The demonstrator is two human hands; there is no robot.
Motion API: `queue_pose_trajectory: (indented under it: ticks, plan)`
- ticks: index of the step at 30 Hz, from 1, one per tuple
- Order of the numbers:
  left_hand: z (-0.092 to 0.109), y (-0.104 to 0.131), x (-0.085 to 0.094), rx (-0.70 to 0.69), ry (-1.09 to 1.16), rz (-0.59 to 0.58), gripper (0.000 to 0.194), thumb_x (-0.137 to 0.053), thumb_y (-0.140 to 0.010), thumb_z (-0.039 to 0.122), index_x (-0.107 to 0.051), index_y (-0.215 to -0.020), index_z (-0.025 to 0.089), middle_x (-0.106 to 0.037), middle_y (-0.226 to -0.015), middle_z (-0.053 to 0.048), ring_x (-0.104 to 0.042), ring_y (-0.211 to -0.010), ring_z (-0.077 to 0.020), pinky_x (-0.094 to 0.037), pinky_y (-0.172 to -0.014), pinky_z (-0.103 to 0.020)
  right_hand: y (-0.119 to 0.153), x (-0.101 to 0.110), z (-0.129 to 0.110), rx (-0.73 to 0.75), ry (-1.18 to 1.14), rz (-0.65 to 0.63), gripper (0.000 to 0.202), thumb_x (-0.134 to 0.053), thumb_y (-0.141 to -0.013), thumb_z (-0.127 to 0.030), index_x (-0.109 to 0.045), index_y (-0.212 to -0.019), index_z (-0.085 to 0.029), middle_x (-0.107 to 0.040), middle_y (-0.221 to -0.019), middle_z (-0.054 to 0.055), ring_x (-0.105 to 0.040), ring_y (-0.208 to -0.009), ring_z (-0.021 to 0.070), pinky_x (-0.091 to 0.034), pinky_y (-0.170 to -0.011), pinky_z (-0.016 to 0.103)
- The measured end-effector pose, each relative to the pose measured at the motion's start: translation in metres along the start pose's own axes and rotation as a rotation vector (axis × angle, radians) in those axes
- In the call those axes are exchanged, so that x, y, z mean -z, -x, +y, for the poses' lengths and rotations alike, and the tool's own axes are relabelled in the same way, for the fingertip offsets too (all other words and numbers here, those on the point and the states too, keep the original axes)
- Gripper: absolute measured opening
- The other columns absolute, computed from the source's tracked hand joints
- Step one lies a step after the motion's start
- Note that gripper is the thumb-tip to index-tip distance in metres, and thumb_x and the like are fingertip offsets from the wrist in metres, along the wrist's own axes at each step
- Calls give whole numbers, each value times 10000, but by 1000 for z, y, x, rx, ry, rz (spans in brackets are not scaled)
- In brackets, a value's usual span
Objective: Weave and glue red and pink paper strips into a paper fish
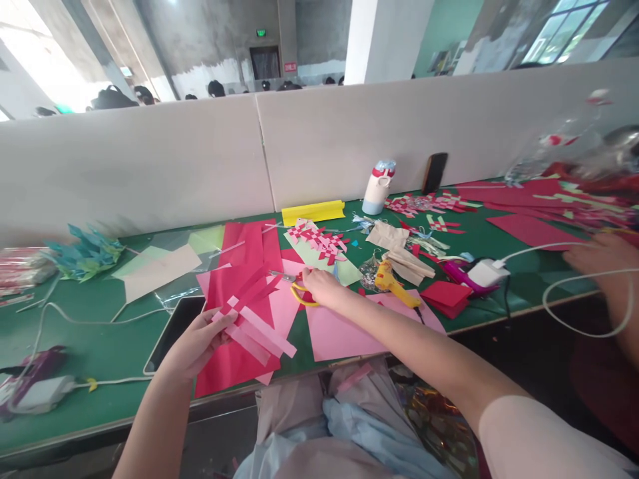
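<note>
1. left hand [202,338]: grip holding woven paper strips [255,330], pink.
2. right hand [322,287]: nearer the yellow-handled scissors [295,287], beside their handles; grip closure, cannot tell.
3. scissors: right of strips, long axis slanting, blades leftward.

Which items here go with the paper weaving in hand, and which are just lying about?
Likely in the job:
woven paper strips in left hand
scissors by right hand
red paper
glue gun, perhaps

Likely just lying about:
white-and-red bottle
flat phone
upright phone
white charger
</note>
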State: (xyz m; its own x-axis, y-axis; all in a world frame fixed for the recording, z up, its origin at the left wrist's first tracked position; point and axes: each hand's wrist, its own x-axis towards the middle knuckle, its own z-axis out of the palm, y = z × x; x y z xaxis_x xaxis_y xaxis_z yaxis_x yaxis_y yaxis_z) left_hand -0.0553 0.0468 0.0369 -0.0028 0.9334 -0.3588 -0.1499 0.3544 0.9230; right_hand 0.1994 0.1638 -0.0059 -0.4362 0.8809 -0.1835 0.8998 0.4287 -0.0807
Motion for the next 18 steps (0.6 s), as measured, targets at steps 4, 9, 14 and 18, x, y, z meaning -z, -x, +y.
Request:
queue_pose_trajectory:
  ticks: [4, 9, 14, 18]
  plan:
    - [-3, 2, 0, 2, 75, 49, 304, -862, -588, 330, -652, -678, 130, -562, -605, 23, -479, -528, -53, -456, -512, -158, 4, 2, -5, -15, -56, 42, 387, -608, -917, -325, -550, -1242, -123, -613, -1200, 134, -623, -1046, 246, -521, -881, 423]
    - [-8, 1, -3, -55, 210, 85, 279, -863, -584, 278, -667, -722, 137, -586, -635, 29, -490, -517, -44, -482, -534, -175, 9, 8, 11, -14, -256, 33, 553, -651, -838, -402, -493, -1240, -57, -681, -1061, 224, -664, -1000, 343, -507, -775, 358]
    - [-13, 4, -12, -65, 272, 92, 265, -857, -602, 277, -672, -733, 140, -604, -643, 20, -518, -529, -48, -482, -526, -166, 26, 4, 43, -85, -583, 3, 509, -653, -758, -174, -498, -1240, -128, -700, -1022, 131, -682, -891, 259, -491, -656, 276]
    - [-14, 4, -21, -64, 296, 71, 258, -847, -621, 282, -678, -750, 135, -613, -648, 12, -523, -536, -50, -478, -527, -166, 55, -8, 49, -109, -870, -5, 494, -575, -765, -142, -469, -1248, -152, -675, -966, 74, -659, -776, 186, -477, -578, 244]
